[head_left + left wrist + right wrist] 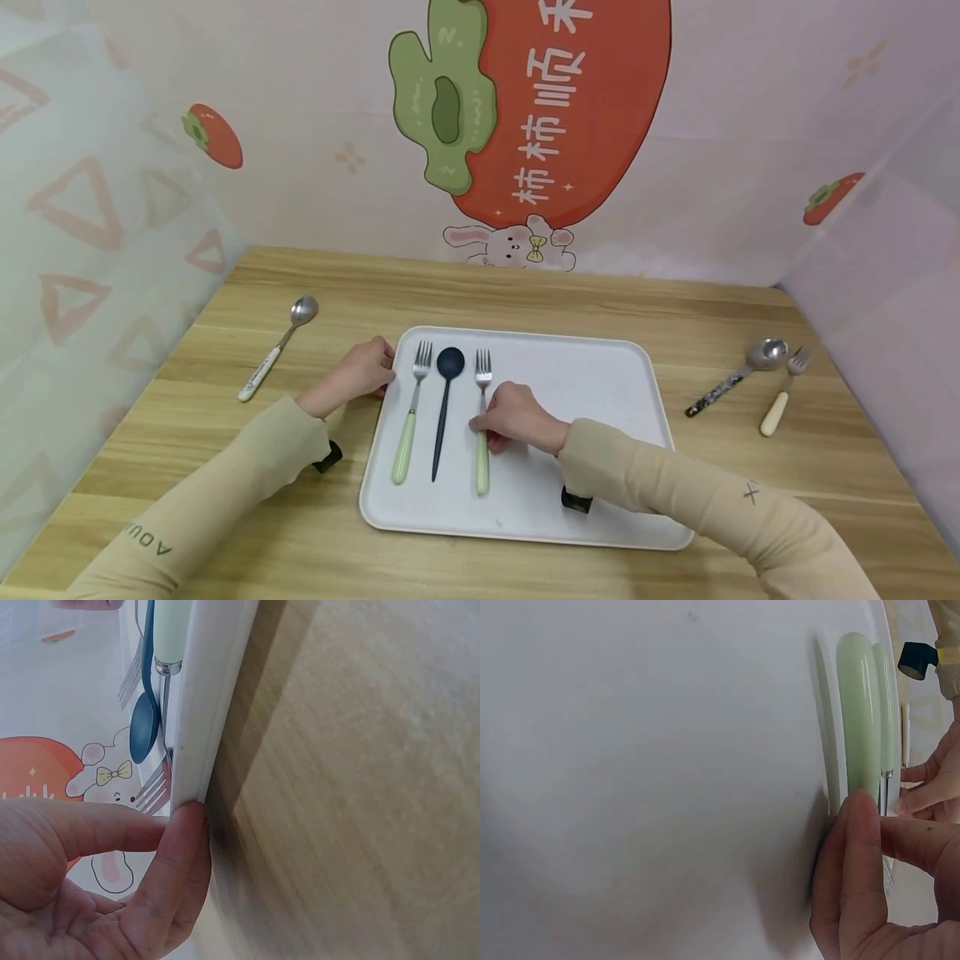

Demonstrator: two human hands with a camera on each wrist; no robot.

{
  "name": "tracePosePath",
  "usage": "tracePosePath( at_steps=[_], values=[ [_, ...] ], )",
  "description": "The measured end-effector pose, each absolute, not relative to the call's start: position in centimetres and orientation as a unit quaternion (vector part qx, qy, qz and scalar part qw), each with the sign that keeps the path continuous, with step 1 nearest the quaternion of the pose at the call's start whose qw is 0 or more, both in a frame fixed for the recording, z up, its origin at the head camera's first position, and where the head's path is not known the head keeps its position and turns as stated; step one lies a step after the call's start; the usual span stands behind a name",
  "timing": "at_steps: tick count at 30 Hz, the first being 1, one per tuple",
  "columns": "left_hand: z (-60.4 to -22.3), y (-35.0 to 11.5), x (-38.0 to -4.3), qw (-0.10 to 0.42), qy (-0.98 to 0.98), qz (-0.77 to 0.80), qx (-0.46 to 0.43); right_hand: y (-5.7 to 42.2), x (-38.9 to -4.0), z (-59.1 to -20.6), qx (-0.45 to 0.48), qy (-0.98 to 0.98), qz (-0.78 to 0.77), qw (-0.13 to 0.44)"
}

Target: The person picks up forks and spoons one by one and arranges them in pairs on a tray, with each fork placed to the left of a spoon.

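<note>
A white tray (pixel 570 525) lies on the wooden table, its left rim pinched between the thumb and fingers of my left hand (pixel 362 369); the left wrist view shows that grip (pixel 142 877) close up. On the tray, my right hand (pixel 517 417) pinches a fork (pixel 482 475) by its pale green handle (pixel 859 712). Left of this fork lies a dark spoon (pixel 450 363) with a thin handle. Beside the left rim is another fork (pixel 405 450), also green-handled. All three pieces lie roughly parallel, heads toward the wall.
Left of the tray, a spoon (pixel 303 311) with a white handle lies on the table (pixel 225 492). To the right are a metal spoon (pixel 767 355) with a dark patterned handle and a small fork (pixel 776 412) with a cream handle. Printed wall sheets (pixel 315 167) enclose the back and sides.
</note>
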State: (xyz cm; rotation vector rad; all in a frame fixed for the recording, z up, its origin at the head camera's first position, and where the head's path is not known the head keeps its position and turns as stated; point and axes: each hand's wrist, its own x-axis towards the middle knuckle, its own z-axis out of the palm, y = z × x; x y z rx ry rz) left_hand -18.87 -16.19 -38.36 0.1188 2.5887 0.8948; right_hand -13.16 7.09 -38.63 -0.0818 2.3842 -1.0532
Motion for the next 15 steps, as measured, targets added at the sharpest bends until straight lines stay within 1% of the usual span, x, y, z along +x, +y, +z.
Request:
tracePosePath(
  at_steps=[7, 15],
  values=[
    [-38.35, -16.15, -18.83, 0.194, 0.926, 0.32, 0.042, 7.03, -13.33, -38.89, -0.047, 0.888, -0.378, 0.258],
    [-38.48, -16.11, -18.88, 0.194, 0.925, 0.323, 0.041, 7.06, -13.47, -38.82, -0.056, 0.883, -0.382, 0.267]
  ],
)
